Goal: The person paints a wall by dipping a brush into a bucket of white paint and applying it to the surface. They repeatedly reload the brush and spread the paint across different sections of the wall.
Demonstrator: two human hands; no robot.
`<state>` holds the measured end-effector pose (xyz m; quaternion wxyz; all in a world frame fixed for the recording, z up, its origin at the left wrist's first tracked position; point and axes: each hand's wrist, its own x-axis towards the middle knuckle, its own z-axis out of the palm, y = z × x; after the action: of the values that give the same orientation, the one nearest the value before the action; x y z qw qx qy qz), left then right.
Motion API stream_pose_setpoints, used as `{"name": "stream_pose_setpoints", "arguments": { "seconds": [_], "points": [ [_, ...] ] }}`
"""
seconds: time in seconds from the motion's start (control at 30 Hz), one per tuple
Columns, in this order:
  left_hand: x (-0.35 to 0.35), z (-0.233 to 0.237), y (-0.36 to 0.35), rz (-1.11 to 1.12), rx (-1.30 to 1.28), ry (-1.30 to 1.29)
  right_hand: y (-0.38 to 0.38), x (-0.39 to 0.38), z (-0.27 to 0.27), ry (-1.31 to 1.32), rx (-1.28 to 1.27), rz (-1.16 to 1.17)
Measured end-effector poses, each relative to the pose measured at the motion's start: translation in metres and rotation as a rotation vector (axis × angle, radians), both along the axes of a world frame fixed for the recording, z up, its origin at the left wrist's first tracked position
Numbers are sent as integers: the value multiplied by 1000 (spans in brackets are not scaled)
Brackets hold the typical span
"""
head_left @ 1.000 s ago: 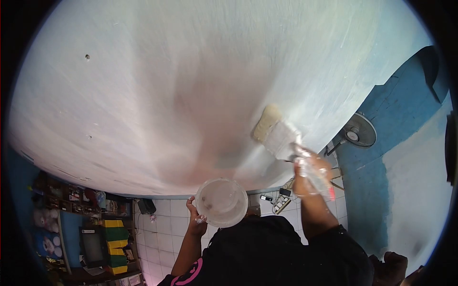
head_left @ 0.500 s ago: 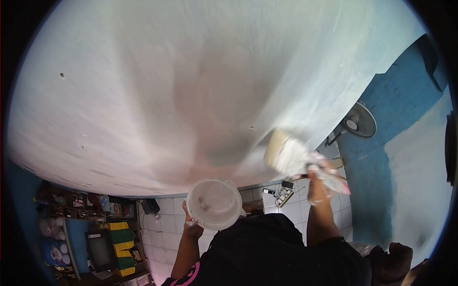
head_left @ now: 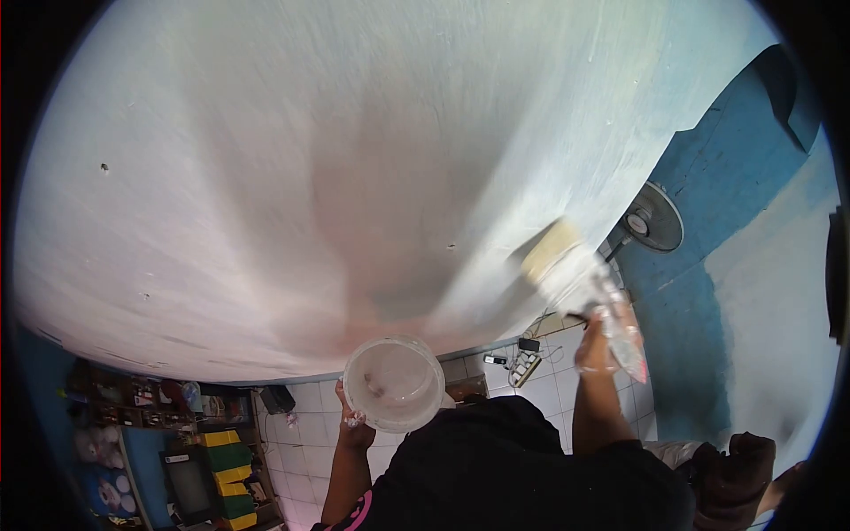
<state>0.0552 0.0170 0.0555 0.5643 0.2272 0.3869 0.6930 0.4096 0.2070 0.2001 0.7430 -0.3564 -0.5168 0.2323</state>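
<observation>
My right hand (head_left: 598, 347) is closed round the handle of a wide paint brush (head_left: 567, 270), smeared with white. The pale bristles lie against the whitish wall (head_left: 398, 177), near its right edge. Low in the middle, my left hand (head_left: 353, 423) holds a translucent white bucket (head_left: 394, 425) by its left side, with the fingers partly hidden behind it. Inside the bucket is some whitish liquid, and its rim is close to the wall's lower edge.
A fan (head_left: 653, 218) stands by the blue wall (head_left: 682, 301) at the right. On the tiled floor (head_left: 305, 442) lie a power strip (head_left: 525, 367) and cables. Shelves (head_left: 133, 398) and a television (head_left: 188, 485) are at the lower left. A dark bundle (head_left: 739, 478) sits at the lower right.
My right hand and the brush have moved right and slightly up along the wall. The bucket in my left hand has shifted only slightly, and the view has tilted a little.
</observation>
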Motion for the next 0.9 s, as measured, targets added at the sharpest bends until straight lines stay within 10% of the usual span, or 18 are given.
{"name": "stream_pose_setpoints", "arguments": {
  "seconds": [0.07,0.23,0.6,0.73,0.9],
  "points": [
    [1,-3,1,-17,16,-25,7,-2,36,246,2,-42],
    [9,3,11,3,29,-77,36,-6,-22,-597,393,-355],
    [10,8,41,-77,-66,-88,7,-11,2,-26,188,-51],
    [14,23,44,-80,-53,-93,44,-30,-15,-251,413,-389],
    [10,14,39,-69,-76,-62,22,-29,-45,-462,271,-141]
  ]
}}
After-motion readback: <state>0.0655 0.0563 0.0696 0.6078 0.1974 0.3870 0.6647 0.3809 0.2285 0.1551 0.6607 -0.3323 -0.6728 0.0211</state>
